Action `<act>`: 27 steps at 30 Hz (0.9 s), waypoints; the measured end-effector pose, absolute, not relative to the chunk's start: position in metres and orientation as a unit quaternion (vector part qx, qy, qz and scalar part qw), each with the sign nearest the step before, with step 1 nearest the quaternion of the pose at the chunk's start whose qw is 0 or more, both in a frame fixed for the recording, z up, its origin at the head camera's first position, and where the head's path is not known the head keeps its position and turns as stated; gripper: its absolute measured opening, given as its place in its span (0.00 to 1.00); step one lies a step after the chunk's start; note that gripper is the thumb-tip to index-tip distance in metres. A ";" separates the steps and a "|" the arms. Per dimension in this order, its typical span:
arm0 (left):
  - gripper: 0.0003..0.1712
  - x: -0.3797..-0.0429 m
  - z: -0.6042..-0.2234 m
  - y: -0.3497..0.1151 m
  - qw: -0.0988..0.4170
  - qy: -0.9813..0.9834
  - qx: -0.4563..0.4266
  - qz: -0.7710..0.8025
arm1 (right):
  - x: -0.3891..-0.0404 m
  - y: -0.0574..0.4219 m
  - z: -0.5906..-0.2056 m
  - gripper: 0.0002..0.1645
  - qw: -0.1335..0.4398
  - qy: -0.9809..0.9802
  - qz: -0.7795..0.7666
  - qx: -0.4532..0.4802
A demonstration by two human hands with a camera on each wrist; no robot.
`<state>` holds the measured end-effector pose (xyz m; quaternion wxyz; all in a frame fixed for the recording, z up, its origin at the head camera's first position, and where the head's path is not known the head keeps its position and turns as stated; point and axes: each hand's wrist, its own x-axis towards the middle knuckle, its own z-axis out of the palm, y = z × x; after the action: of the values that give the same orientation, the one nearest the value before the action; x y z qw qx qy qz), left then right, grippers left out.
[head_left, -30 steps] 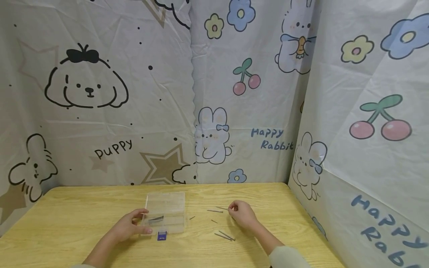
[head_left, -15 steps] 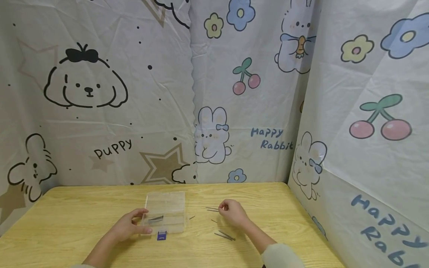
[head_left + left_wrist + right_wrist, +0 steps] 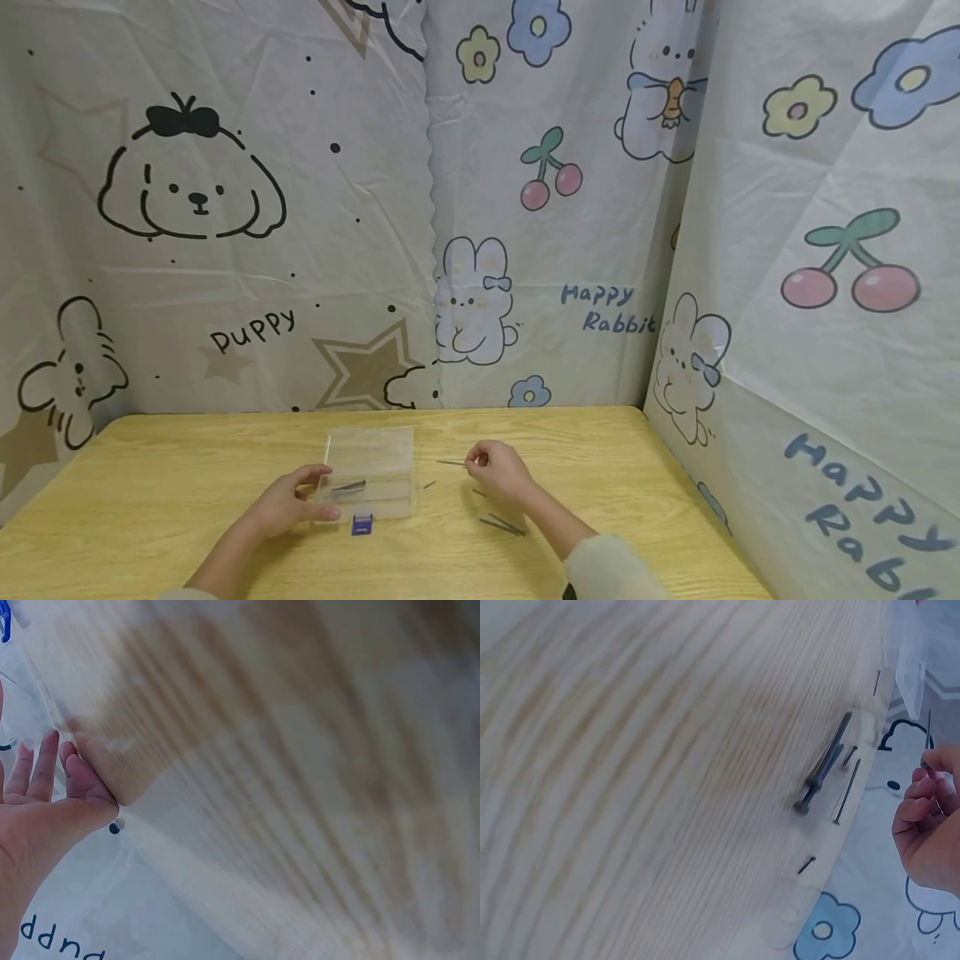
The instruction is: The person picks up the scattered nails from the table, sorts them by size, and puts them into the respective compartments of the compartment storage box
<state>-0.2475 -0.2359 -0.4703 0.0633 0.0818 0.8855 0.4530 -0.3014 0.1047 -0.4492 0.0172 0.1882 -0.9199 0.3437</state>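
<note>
Left hand (image 3: 288,502) had the box (image 3: 390,500) by its left end, thumb at the near corner, fingers along the side. Box sat on the table (image 3: 225,467), lid (image 3: 367,450) apparently swung back, blue latch (image 3: 362,524) facing the person. Dark nails (image 3: 349,487) showed through the clear plastic in its near left part.

Right hand (image 3: 498,468) pinched a thin nail (image 3: 451,462) between thumb and fingertips, to the right of the box and apart from it. Shank stuck out leftward. Couldn't tell if a second one was tucked in the same pinch.

My read of the step: carry the nail, steady the box. Pinch at one end looked right: free length gave a clear line of sight, but little leverage, so a light squeeze risked letting it pivot. Firm fingertips and a level wrist were called for.

Left grip mattered too: light plastic probably slid easily, so hold it down rather than squeeze the wall. Fingers best kept off the rim.

Watch-out: right forearm passed near the two thick nails (image 3: 829,748), a long thin nail (image 3: 847,791) and a short nail (image 3: 806,865) on the table. Sleeve needed to stay high to avoid sweeping them.
</note>
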 end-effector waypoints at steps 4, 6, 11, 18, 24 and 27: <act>0.45 -0.249 -0.470 -0.235 0.062 0.889 0.075 0.447 | -0.300 0.095 -0.448 0.05 0.007 -0.914 0.355 0.198; 0.45 -0.250 -0.471 -0.235 0.061 0.890 0.077 0.445 | -0.299 0.090 -0.448 0.05 -0.001 -0.911 0.359 0.202; 0.45 -0.249 -0.471 -0.235 0.064 0.889 0.079 0.447 | -0.297 0.074 -0.449 0.05 -0.009 -0.911 0.355 0.210; 0.44 -0.247 -0.471 -0.236 0.062 0.888 0.080 0.449 | -0.295 0.056 -0.452 0.06 -0.012 -0.908 0.351 0.230; 0.44 -0.249 -0.472 -0.236 0.060 0.889 0.076 0.447 | -0.294 0.042 -0.453 0.06 -0.014 -0.908 0.348 0.233; 0.44 -0.248 -0.472 -0.236 0.061 0.889 0.074 0.449 | -0.292 0.035 -0.455 0.05 -0.015 -0.910 0.344 0.233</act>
<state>-0.2483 -0.2358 -0.4723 0.0608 0.0743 0.8886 0.4486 -0.2919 0.0352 -0.4551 -0.0151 0.2332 -0.9096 0.3436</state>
